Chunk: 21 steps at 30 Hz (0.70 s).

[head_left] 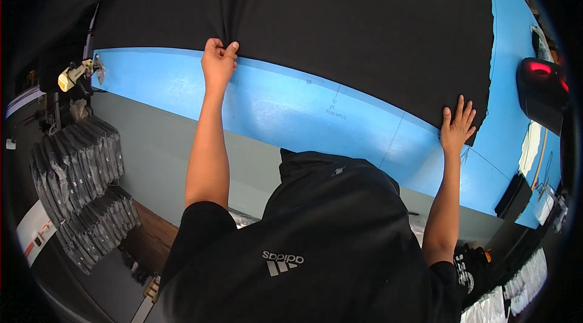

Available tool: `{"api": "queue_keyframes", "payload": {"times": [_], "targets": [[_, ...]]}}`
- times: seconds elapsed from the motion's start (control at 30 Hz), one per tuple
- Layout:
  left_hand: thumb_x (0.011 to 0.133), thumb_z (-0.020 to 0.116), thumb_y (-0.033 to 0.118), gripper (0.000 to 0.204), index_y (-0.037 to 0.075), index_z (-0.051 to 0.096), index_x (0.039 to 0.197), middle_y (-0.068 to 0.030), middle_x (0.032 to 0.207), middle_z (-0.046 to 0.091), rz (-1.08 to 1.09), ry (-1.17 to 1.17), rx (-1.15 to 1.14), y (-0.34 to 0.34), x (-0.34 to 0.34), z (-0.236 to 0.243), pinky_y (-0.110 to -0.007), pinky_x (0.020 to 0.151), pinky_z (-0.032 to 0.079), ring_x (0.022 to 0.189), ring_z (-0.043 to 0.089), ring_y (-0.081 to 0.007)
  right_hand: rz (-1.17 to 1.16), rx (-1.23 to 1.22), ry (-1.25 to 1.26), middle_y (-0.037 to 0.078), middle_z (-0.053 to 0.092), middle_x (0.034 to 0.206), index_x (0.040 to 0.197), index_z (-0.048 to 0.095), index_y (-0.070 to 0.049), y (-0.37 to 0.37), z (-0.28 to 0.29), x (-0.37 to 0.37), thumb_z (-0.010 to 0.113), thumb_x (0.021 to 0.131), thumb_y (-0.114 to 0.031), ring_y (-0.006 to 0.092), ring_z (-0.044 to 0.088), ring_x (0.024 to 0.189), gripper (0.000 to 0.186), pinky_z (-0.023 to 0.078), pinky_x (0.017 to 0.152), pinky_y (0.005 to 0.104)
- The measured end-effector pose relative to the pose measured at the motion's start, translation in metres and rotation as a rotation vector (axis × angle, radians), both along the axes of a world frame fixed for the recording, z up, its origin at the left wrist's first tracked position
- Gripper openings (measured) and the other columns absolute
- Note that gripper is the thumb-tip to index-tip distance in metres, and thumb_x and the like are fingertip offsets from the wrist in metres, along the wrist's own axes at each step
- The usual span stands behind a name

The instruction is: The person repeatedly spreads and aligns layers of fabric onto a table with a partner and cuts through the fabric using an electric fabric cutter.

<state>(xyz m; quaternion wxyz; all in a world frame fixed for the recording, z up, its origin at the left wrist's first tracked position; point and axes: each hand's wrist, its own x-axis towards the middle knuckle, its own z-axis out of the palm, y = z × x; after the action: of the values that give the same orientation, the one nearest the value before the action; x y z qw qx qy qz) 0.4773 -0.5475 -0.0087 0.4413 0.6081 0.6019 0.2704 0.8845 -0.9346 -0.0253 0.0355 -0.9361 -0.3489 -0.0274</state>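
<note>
A wide sheet of black fabric (364, 31) lies over the blue table (291, 92), its near edge running roughly along the table's front. My left hand (219, 63) pinches that near edge, and folds gather in the cloth just beyond the fingers. Farther right, my right hand (458, 125) rests flat near the fabric's near right corner, fingers spread on the cloth. A slightly ragged right edge of the fabric runs away from me beside a bare blue strip.
A cutting device with a round blade (85, 74) sits at the table's left end. On the right are a black speaker-like box with red lights (540, 89) and a dark block (514, 196). Stacks of plastic-wrapped dark garments (79, 165) stand at lower left.
</note>
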Motion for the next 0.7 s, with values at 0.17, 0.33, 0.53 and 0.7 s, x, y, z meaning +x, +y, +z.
{"api": "queue_keyframes", "payload": {"times": [0.17,0.33,0.53,0.7], "targets": [[0.079,0.07,0.021,0.035,0.001,0.044,0.092,-0.0063,0.06,0.055,-0.001,0.126,0.0,-0.006,0.006,0.013,-0.027,0.045,0.043,0.049,0.053,-0.0135,-0.016,-0.017,-0.007,0.01,0.02,0.149,0.141,0.03,-0.027,-0.006,0.003,-0.002,0.038,0.09,-0.055,0.0327,0.013,0.138,0.059,0.009,0.103,0.0634],[0.079,0.068,0.03,0.039,0.0,0.055,0.1,-0.0131,0.092,0.061,-0.196,0.497,0.737,-0.025,0.044,0.045,-0.039,0.073,0.044,0.084,0.056,-0.0287,-0.095,-0.034,0.006,0.013,0.022,0.147,0.139,0.033,-0.024,0.002,0.01,-0.008,0.043,0.088,-0.053,0.0346,0.015,0.137,0.06,0.009,0.099,0.0672],[0.087,0.045,0.051,0.054,0.021,0.045,0.132,-0.0072,0.14,0.037,-0.772,0.728,0.814,-0.032,0.101,0.017,-0.056,0.106,0.014,0.133,0.025,-0.0329,-0.003,-0.007,-0.009,0.013,0.022,0.147,0.14,0.032,-0.026,0.057,0.017,-0.037,0.041,0.085,-0.061,0.037,0.013,0.137,0.066,0.005,0.101,0.0667],[0.087,0.043,0.054,0.059,0.021,0.04,0.136,-0.008,0.144,0.031,-0.788,0.753,0.731,-0.03,0.098,0.002,-0.058,0.107,0.007,0.136,0.018,-0.0336,-0.034,-0.033,0.064,0.017,0.02,0.147,0.141,0.031,-0.021,0.062,0.016,-0.043,0.041,0.085,-0.061,0.0401,0.01,0.136,0.069,0.003,0.099,0.0693]]}}
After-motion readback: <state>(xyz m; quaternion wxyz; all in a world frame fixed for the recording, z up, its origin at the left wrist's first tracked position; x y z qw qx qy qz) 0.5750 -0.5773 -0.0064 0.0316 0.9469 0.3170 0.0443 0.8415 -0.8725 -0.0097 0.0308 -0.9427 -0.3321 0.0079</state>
